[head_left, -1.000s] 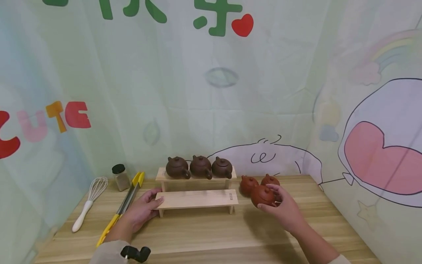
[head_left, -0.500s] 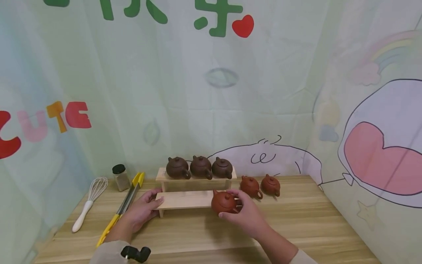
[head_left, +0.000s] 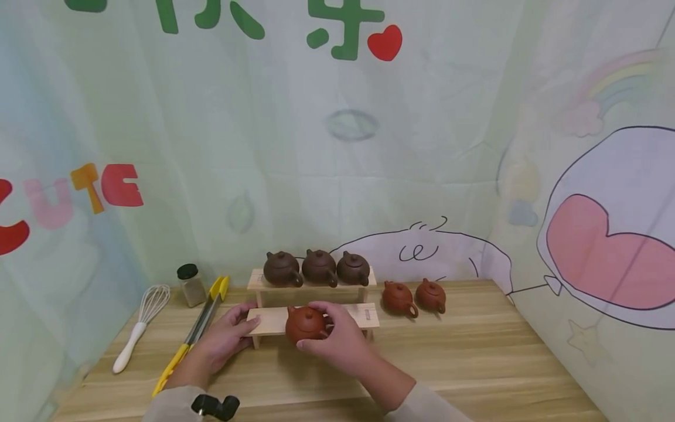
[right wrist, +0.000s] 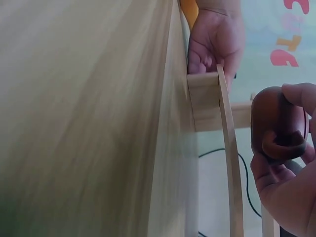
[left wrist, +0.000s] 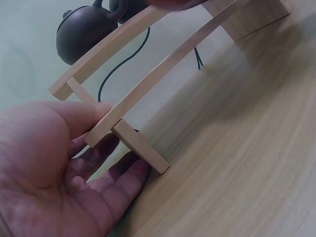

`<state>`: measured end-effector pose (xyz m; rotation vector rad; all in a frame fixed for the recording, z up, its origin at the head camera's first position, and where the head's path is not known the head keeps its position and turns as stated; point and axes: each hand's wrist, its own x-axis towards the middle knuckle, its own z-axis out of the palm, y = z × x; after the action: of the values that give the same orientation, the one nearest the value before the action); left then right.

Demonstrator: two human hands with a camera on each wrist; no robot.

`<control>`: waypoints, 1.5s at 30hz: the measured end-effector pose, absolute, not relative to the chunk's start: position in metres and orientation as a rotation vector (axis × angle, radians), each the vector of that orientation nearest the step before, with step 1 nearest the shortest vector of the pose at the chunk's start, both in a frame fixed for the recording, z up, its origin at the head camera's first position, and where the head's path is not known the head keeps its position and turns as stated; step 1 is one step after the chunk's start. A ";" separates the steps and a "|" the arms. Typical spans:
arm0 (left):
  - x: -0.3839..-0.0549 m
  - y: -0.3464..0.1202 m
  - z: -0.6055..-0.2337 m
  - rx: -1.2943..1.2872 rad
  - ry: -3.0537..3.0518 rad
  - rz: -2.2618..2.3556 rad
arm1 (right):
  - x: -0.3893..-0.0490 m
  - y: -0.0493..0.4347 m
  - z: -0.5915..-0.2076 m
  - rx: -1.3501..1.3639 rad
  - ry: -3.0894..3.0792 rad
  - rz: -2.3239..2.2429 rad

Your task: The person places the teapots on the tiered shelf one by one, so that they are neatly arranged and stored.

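Note:
My right hand [head_left: 343, 340] grips a small reddish-brown teapot [head_left: 304, 324] around its handle side, holding it over the lower step of a pale wooden two-tier stand [head_left: 269, 319]. In the right wrist view a gap shows between this teapot [right wrist: 276, 121] and the step's board [right wrist: 231, 163]. At the stand's left end, my left hand [head_left: 229, 337] pinches the lower step, thumb on top and fingers beneath, as the left wrist view shows with the board's end [left wrist: 106, 129]. Three dark brown teapots [head_left: 319, 268] sit in a row on the upper step.
Two more reddish teapots [head_left: 398, 299] stand on the wooden table [head_left: 474, 351] to the right of the stand. On the left lie yellow-tipped tongs [head_left: 203, 322] and a white whisk [head_left: 138, 334], with a black-lidded jar [head_left: 191, 285] behind. A printed curtain hangs at the back.
My right hand has carried the reddish teapot leftward from beside the other two to above the lower step. The left hand has kept its hold on the stand.

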<state>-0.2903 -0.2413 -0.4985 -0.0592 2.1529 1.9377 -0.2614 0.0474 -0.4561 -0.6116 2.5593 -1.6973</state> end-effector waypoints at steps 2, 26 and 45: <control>-0.291 -0.242 -0.499 -0.054 2.151 1.938 | -0.264 0.038 -0.455 -0.613 2.576 -1.678; -0.288 -0.242 -0.497 -0.029 2.157 1.926 | -0.295 -0.015 -0.461 -0.584 2.723 -1.567; -0.289 -0.242 -0.496 -0.033 2.154 1.924 | -0.276 0.023 -0.452 -0.575 2.641 -1.581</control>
<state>-0.2888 -0.2422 -0.4961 -0.0330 2.1545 1.9239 -0.2760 0.0230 -0.4517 -0.5751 2.6407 -1.5807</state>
